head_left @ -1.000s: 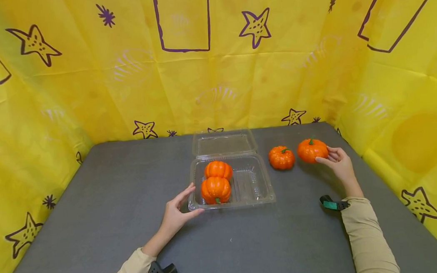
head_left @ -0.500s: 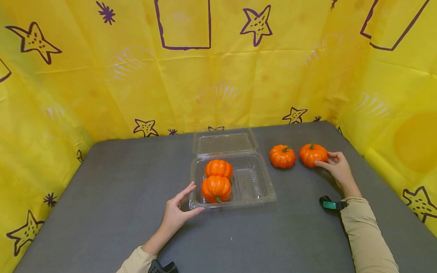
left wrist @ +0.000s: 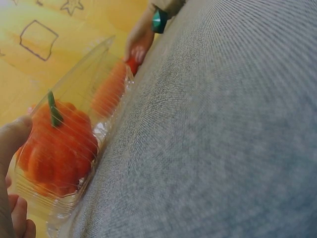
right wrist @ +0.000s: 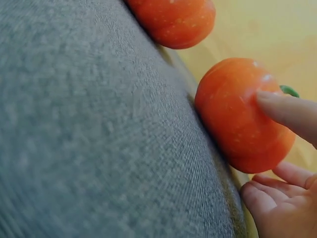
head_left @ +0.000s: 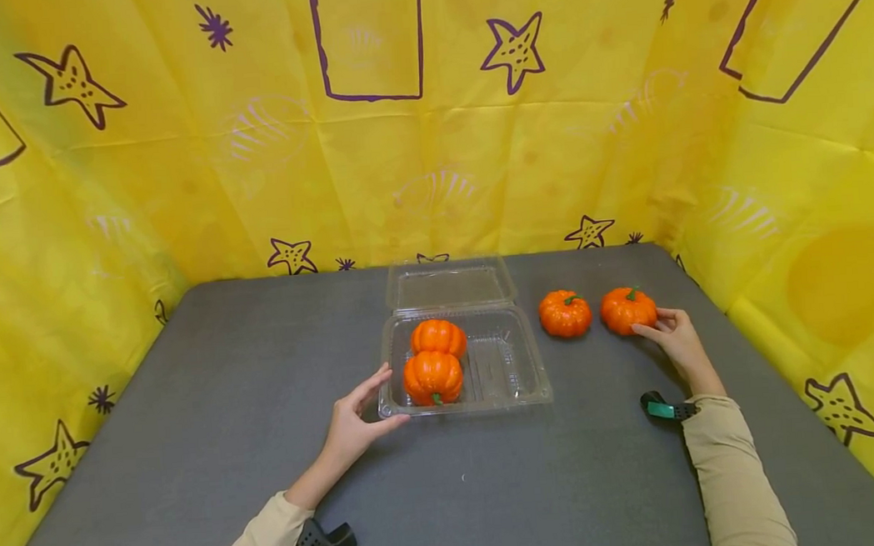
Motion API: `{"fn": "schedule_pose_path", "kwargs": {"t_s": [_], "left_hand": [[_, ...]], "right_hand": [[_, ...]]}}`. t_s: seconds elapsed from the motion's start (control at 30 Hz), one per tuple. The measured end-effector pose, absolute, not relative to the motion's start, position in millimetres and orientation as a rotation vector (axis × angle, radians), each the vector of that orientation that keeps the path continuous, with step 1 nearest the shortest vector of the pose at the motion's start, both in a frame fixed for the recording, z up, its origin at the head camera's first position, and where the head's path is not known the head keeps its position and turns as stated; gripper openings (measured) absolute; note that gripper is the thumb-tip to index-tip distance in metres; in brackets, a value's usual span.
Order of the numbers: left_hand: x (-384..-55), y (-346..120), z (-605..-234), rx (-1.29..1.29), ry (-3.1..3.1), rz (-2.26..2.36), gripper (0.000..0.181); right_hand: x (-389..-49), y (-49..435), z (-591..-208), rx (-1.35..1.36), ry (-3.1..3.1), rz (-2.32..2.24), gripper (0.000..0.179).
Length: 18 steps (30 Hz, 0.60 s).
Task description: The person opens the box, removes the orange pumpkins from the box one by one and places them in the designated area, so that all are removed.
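In the head view a clear plastic clamshell container (head_left: 502,361) lies with its lid back, two orange toy pumpkins (head_left: 433,379) in its left half. My left hand (head_left: 350,424) spans the container's front left corner, thumb at the front edge and fairly straight fingers along the left side. My right hand (head_left: 680,340) holds another orange pumpkin (head_left: 627,311) from its right side, with the thumb (right wrist: 282,109) on the near face and fingers behind it. This pumpkin stands upright on the table, green stem on top. One more pumpkin (head_left: 564,314) sits just left of it.
The dark grey table (head_left: 495,486) extends around the container. The transparent lid (head_left: 450,285) lies open toward the back. A yellow cloth (head_left: 430,156) with starfish drawings hangs behind and at both sides. A black and green wrist strap (head_left: 666,409) sticks out beside the right sleeve.
The pumpkin in my right hand has come down from a slightly raised, tilted pose and shifted a little right. My left hand and the container have stayed in place.
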State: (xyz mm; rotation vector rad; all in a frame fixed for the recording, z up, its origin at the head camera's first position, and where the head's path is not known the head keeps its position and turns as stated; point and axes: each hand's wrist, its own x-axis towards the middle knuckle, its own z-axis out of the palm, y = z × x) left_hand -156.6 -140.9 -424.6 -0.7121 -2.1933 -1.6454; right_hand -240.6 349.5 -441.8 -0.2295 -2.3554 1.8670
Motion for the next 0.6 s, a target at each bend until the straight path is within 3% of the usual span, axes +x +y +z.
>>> {"fn": "schedule_pose_path", "kwargs": {"t_s": [0.17, 0.33, 0.6], "left_hand": [[-157.0, -140.9, -424.5, -0.714, -2.194, -1.641, 0.059], [-157.2, -141.2, -425.5, -0.713, -2.193, -1.635, 0.059], [-157.2, -140.7, -425.8, -0.703, -2.196, -1.636, 0.059]], "right_hand": [[-240.8, 350.3, -438.2, -0.238, -2.357, 1.852, 0.081], [-239.3, 348.5, -424.3, -0.243, -2.249, 1.728, 0.076], [-231.9, 328.2, -387.2, 0.070, -2.137, 1.659, 0.073]]}}
